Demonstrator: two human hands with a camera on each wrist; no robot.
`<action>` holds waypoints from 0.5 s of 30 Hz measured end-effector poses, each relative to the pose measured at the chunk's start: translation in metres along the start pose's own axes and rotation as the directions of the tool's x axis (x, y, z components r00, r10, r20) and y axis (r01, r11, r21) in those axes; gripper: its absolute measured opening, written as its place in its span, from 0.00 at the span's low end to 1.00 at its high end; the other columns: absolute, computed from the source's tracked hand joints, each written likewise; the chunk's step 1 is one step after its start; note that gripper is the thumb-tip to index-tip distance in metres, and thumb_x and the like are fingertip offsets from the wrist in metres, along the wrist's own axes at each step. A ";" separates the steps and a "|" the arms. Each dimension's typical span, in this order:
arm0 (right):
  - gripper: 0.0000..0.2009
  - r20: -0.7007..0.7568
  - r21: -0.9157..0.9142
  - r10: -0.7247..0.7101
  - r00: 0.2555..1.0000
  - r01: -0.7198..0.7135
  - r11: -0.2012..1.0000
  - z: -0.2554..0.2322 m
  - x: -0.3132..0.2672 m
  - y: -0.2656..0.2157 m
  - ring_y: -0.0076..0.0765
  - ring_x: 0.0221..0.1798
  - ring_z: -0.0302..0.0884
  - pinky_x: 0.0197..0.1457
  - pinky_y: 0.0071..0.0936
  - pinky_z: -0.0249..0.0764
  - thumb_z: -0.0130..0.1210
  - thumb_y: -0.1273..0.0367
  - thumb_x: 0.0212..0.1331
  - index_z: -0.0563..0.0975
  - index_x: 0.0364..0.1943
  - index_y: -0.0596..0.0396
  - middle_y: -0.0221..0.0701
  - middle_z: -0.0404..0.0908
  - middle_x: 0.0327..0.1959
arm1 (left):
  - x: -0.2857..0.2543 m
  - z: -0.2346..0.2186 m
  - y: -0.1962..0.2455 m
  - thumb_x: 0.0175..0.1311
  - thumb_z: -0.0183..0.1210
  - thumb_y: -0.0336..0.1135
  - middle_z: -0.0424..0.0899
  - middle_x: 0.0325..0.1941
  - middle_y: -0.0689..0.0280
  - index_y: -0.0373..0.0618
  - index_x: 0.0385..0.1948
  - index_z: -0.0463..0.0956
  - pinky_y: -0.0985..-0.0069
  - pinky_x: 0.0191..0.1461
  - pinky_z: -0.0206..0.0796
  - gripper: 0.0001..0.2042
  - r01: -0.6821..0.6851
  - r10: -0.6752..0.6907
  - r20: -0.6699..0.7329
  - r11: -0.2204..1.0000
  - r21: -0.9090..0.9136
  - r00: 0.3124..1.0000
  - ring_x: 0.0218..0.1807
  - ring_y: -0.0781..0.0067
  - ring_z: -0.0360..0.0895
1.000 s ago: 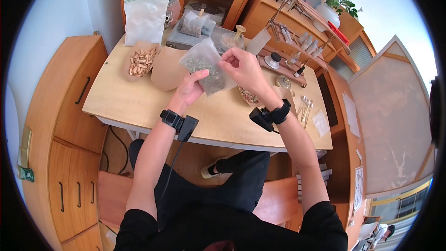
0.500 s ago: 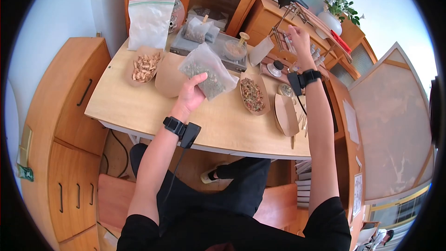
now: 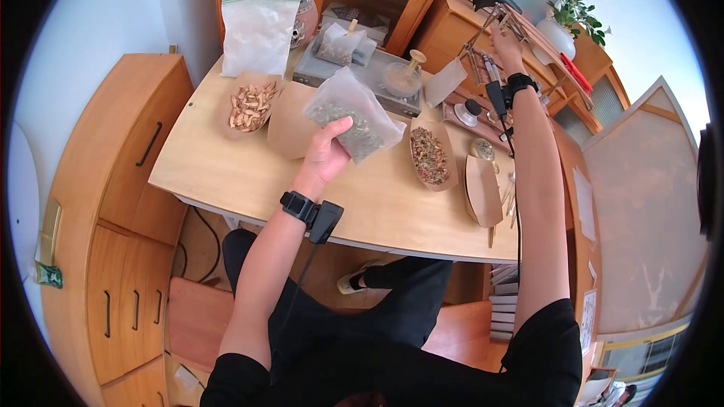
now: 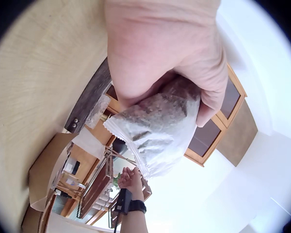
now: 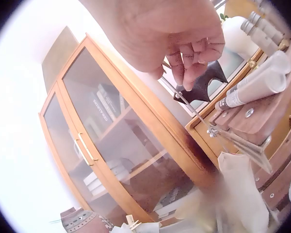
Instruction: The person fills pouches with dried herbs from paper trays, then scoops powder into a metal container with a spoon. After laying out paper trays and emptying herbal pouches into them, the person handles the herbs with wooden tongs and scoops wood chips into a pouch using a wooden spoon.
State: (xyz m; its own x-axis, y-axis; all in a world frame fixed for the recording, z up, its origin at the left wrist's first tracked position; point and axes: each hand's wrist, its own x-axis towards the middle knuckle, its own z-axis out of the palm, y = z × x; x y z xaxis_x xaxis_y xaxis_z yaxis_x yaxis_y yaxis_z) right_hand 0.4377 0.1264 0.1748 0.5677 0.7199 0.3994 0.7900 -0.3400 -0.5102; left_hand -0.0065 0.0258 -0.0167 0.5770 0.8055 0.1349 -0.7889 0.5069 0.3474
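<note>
"What's that in the left hand (image 3: 328, 152)?"
"A translucent bag (image 3: 354, 122) of dried greenish bits, pinched with the thumb on top, held up over the counter (image 3: 362, 211). From the left wrist you also catch its zigzag edge (image 4: 120, 137); from the head, that's hard to make out."
"And below?"
"Wood-coloured slices (image 3: 251, 108) in a paper tray on the left; a mixed dried blend (image 3: 430, 157) in another on the right, beside a folded paper tray (image 3: 483, 192)."
"Where's the right hand (image 3: 507, 47)?"
"Way up by the wooden rack (image 3: 554, 41). The right wrist shows its fingers loosely bent, nothing visibly held; whether they touch the rack, I can't tell."
"Anything else only that side gives?"
"Two pale tubes (image 5: 257, 85) close up on the rack, and, farther back, books (image 5: 109, 104) behind the cabinet's glass (image 5: 128, 131)."
</note>
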 end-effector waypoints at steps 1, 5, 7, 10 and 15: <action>0.31 0.004 -0.001 0.000 1.000 0.000 1.000 0.002 0.000 -0.001 0.51 0.52 0.80 0.58 0.40 0.72 0.45 0.41 0.60 0.82 0.42 0.56 0.40 0.86 0.39 | 0.000 0.000 0.000 0.55 0.65 0.29 0.77 0.53 0.66 0.46 0.56 0.69 0.64 0.64 0.65 0.24 0.003 -0.003 0.011 1.000 -0.003 1.000 0.56 0.67 0.74; 0.30 -0.061 -0.068 0.002 0.998 -0.006 0.998 0.010 0.006 -0.002 0.53 0.52 0.80 0.59 0.43 0.71 0.44 0.44 0.62 0.82 0.43 0.57 0.42 0.86 0.40 | 0.001 -0.002 -0.001 0.55 0.65 0.29 0.77 0.52 0.67 0.46 0.55 0.70 0.64 0.64 0.66 0.23 -0.005 0.004 0.022 1.000 0.008 1.000 0.55 0.67 0.74; 0.29 -0.101 -0.104 0.009 0.995 -0.020 0.994 0.009 0.000 -0.009 0.54 0.53 0.79 0.59 0.45 0.71 0.43 0.45 0.62 0.81 0.45 0.58 0.45 0.85 0.42 | 0.001 -0.001 -0.001 0.55 0.65 0.28 0.78 0.52 0.66 0.46 0.54 0.70 0.64 0.63 0.66 0.23 -0.009 0.009 0.017 1.000 0.005 1.000 0.55 0.67 0.75; 0.27 -0.138 -0.136 -0.043 0.989 0.024 0.990 0.005 -0.021 -0.021 0.58 0.54 0.78 0.58 0.48 0.71 0.41 0.49 0.64 0.80 0.46 0.58 0.50 0.82 0.45 | 0.001 -0.001 -0.002 0.55 0.65 0.28 0.78 0.51 0.66 0.46 0.54 0.71 0.65 0.63 0.67 0.22 -0.005 0.005 0.015 1.000 0.003 1.000 0.54 0.68 0.75; 0.26 -0.261 -0.159 -0.128 0.957 0.088 0.983 0.003 -0.048 -0.031 0.60 0.54 0.77 0.58 0.50 0.71 0.40 0.51 0.66 0.80 0.47 0.57 0.52 0.80 0.49 | 0.001 -0.002 -0.002 0.55 0.65 0.28 0.77 0.51 0.66 0.46 0.54 0.70 0.65 0.61 0.69 0.22 -0.014 0.013 0.025 1.000 0.016 1.000 0.53 0.68 0.75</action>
State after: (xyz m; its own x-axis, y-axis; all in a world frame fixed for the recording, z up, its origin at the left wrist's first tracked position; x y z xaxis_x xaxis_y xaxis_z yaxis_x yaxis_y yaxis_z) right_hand 0.3847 0.1040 0.1692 0.5029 0.5743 0.6460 0.8635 -0.3674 -0.3456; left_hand -0.0046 0.0266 -0.0190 0.5717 0.8041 0.1628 -0.7931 0.4909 0.3606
